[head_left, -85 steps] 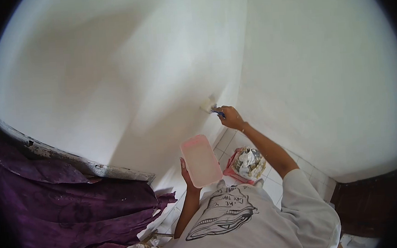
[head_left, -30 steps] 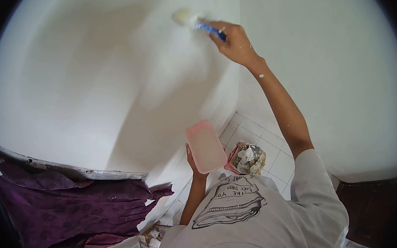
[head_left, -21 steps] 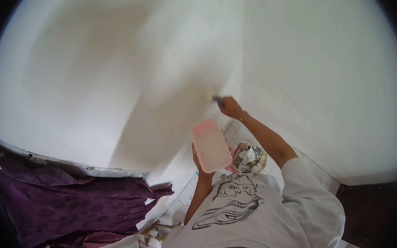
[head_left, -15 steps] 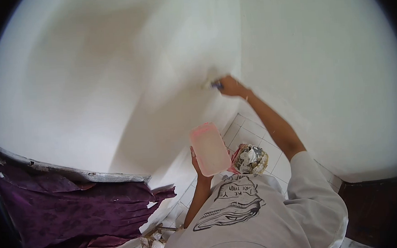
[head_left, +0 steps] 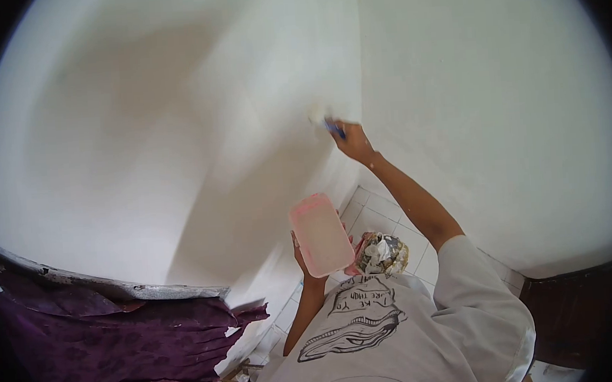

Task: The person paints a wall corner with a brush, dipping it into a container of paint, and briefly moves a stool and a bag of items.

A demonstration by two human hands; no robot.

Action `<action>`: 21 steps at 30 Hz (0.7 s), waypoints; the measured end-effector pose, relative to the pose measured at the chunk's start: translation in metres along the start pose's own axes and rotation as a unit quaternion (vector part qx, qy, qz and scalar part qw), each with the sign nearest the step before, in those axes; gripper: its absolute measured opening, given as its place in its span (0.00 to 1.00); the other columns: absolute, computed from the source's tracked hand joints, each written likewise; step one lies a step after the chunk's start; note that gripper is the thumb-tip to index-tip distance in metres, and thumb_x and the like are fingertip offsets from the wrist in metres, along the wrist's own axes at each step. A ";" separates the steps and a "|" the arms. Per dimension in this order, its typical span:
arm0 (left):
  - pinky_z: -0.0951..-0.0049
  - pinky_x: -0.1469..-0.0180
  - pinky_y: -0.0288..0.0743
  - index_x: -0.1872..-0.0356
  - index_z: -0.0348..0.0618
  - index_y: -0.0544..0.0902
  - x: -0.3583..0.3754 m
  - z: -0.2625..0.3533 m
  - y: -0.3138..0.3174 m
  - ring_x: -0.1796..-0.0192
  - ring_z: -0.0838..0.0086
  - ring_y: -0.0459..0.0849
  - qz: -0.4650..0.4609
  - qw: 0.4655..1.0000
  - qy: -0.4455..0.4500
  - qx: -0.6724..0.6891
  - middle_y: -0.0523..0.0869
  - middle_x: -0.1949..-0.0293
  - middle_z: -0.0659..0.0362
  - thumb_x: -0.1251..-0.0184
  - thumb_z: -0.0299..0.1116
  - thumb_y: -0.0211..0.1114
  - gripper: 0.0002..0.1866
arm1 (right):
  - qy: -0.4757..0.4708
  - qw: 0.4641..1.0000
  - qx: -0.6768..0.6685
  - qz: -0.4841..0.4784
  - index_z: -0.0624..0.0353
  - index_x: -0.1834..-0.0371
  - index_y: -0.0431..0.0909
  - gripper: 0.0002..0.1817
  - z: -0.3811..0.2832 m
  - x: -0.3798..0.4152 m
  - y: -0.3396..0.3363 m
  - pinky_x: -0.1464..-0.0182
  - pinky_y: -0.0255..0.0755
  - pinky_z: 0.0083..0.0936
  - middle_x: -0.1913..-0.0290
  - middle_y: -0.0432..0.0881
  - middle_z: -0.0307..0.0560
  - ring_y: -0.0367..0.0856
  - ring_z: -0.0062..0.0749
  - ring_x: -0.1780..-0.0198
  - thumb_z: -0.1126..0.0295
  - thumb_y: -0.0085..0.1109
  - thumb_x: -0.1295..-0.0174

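Note:
My right hand (head_left: 353, 140) is closed on the blue handle of a paintbrush (head_left: 335, 127), raised in front of the wall near the corner. The brush's pale bristles are at the white wall (head_left: 258, 89); whether they press on it is hard to tell. My left hand (head_left: 300, 256) holds a pink rectangular plastic tub (head_left: 321, 235) from beneath and the side, at chest height. Whitish paint fills the tub's inside, and pink shows along its upper end. Most of the left fingers are hidden behind the tub.
A second white wall (head_left: 483, 110) meets the first at the corner. Below are white floor tiles (head_left: 377, 211) and a paint-spattered bundle (head_left: 382, 254). Dark purple cloth (head_left: 119, 335) hangs at lower left under a rough ledge (head_left: 137, 291). A dark brown piece (head_left: 573, 315) stands at lower right.
The right hand has turned, so the brush now points more upward, its bristles higher on the wall. The view has shifted slightly; the tub stays in the left hand.

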State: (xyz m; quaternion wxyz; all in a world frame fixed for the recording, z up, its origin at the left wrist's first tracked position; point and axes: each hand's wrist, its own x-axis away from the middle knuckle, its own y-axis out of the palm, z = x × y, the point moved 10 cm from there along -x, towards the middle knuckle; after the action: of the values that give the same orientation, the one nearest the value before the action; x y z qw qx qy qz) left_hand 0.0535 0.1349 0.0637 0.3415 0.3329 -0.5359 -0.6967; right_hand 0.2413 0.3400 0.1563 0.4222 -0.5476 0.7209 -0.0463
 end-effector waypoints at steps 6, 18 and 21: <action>0.36 0.34 0.73 0.18 0.53 0.56 -0.005 0.007 0.003 0.32 0.49 0.75 -0.017 1.000 -0.006 -0.012 0.64 0.24 0.46 0.27 0.67 0.53 0.44 | -0.019 0.980 0.062 -0.190 0.58 0.37 0.79 0.23 0.032 0.008 -0.016 0.54 0.81 0.42 0.66 0.86 0.59 0.86 0.53 0.63 0.73 0.61 0.37; 0.37 0.37 0.74 0.19 0.53 0.57 0.001 0.001 -0.003 0.34 0.49 0.77 0.027 0.998 0.037 -0.045 0.68 0.26 0.47 0.27 0.68 0.52 0.45 | -0.167 0.971 0.113 0.128 0.51 0.26 0.72 0.28 -0.111 -0.129 -0.128 0.60 0.77 0.38 0.62 0.78 0.53 0.78 0.48 0.67 0.75 0.55 0.30; 0.37 0.38 0.74 0.19 0.52 0.57 -0.003 -0.004 -0.003 0.35 0.49 0.77 0.020 0.998 0.052 -0.032 0.68 0.26 0.47 0.28 0.68 0.53 0.45 | -0.136 0.982 0.129 0.035 0.47 0.19 0.58 0.36 -0.056 -0.084 -0.050 0.59 0.81 0.47 0.58 0.79 0.57 0.83 0.55 0.60 0.74 0.52 0.31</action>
State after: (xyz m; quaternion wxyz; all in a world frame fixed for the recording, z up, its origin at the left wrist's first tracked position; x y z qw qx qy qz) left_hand 0.0582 0.1355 0.0605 0.3927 0.3469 -0.5017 -0.6883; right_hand 0.2456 0.3674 0.2654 0.5848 -0.4637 0.6637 -0.0494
